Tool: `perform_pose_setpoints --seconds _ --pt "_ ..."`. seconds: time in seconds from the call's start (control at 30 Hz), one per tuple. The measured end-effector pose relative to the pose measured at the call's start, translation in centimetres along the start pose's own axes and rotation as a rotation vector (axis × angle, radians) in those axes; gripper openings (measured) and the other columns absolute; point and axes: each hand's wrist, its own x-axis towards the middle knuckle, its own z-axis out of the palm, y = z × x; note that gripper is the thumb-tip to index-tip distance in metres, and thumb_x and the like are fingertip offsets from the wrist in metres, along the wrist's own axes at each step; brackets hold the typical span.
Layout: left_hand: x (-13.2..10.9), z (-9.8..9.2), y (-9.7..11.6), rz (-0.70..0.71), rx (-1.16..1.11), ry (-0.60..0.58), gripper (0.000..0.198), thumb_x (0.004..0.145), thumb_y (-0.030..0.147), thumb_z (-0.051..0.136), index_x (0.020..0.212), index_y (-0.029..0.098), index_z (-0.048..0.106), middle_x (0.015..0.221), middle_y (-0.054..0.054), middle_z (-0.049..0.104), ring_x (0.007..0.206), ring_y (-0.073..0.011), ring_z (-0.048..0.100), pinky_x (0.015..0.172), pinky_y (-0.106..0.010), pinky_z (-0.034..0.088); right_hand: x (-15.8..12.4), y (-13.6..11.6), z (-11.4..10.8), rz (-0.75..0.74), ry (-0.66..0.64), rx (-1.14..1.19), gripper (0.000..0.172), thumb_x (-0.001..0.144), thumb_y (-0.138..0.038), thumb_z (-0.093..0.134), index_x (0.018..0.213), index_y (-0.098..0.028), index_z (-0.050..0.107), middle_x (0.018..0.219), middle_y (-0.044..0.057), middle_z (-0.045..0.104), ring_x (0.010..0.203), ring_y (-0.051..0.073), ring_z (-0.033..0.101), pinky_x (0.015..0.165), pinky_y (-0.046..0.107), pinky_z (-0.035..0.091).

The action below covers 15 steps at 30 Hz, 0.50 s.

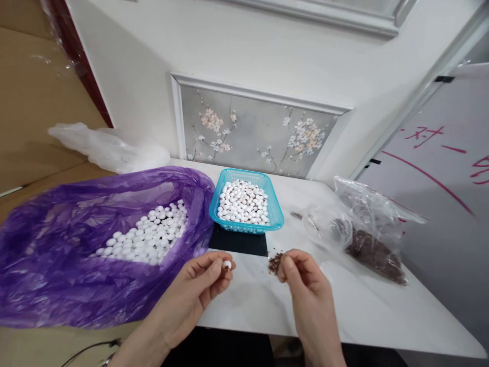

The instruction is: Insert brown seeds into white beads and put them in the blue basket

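- The left hand (pixel 196 285) pinches one small white ball (pixel 227 264) between thumb and fingers; a reddish-brown patch shows just below the ball, at the fingertips.
- The right hand (pixel 305 290) has its thumb and curled fingers pressed together at the edge of a small heap of reddish-brown crumbs (pixel 275 262); whether any are pinched between the fingertips, I cannot tell.
- That heap lies on the white tabletop (pixel 248 306), between the two hands and just beside the right one's fingertips.
- Beyond the hands, in the gap between them, a turquoise perforated plastic basket (pixel 248 228) holds many white pellets (pixel 244 201), some with brown showing among them.
- A flat black item (pixel 239 243) lies partly under the basket's near side, just beyond the left hand's fingertips.
- To the left of the left hand, a purple plastic bag (pixel 49 244) spreads wide around a pile of loose white balls (pixel 147 239).
- Beyond the right hand and to its right stands a clear round plastic tub (pixel 327 227).
- Farther right of that hand, a clear plastic bag (pixel 376 255) holds brown material in its lower part.
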Motion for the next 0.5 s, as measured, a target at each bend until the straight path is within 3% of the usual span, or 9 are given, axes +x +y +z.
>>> perform_pose_setpoints --seconds 0.1,0.23,0.37,0.5 --pt "0.3 -0.3 0.0 0.070 0.097 0.045 0.016 0.069 0.024 0.080 0.082 0.020 0.074 0.086 0.001 0.063 0.076 -0.0083 0.055 0.073 -0.015 0.047 1.1 0.5 -2.9 -0.050 0.123 -0.235 0.021 0.088 -0.040 0.055 0.088 -0.020 0.059 0.067 -0.002 0.052 0.064 0.014 0.050 0.063 0.027 0.042" --pt "0.7 -0.5 -0.2 0.123 0.187 0.097 0.014 0.070 0.026 0.079 0.083 0.022 0.075 0.085 0.001 0.067 0.077 -0.0092 0.056 0.073 -0.015 0.046 2.3 1.4 -5.0 -0.070 0.148 -0.588 0.026 0.087 -0.039 0.050 0.097 -0.018 0.062 0.084 0.006 0.065 0.071 0.019 0.059 0.067 0.032 0.046" --pt "1.3 -0.1 0.1 0.196 0.230 0.114 0.016 0.065 0.027 0.082 0.079 0.022 0.076 0.079 0.001 0.071 0.074 -0.0102 0.059 0.071 -0.018 0.048 3.1 1.8 -5.2 -0.090 0.075 -0.742 0.021 0.084 -0.030 0.049 0.089 -0.021 0.067 0.093 0.006 0.069 0.082 0.023 0.062 0.076 0.035 0.044" --pt "3.3 1.6 1.6 0.328 0.286 0.179 0.022 0.067 0.030 0.081 0.086 0.020 0.075 0.081 -0.001 0.074 0.079 -0.0152 0.065 0.079 -0.025 0.050 3.2 1.6 -4.6 -0.103 0.001 -0.859 0.022 0.083 -0.025 0.048 0.082 -0.025 0.070 0.084 0.003 0.070 0.074 0.022 0.062 0.070 0.034 0.042"
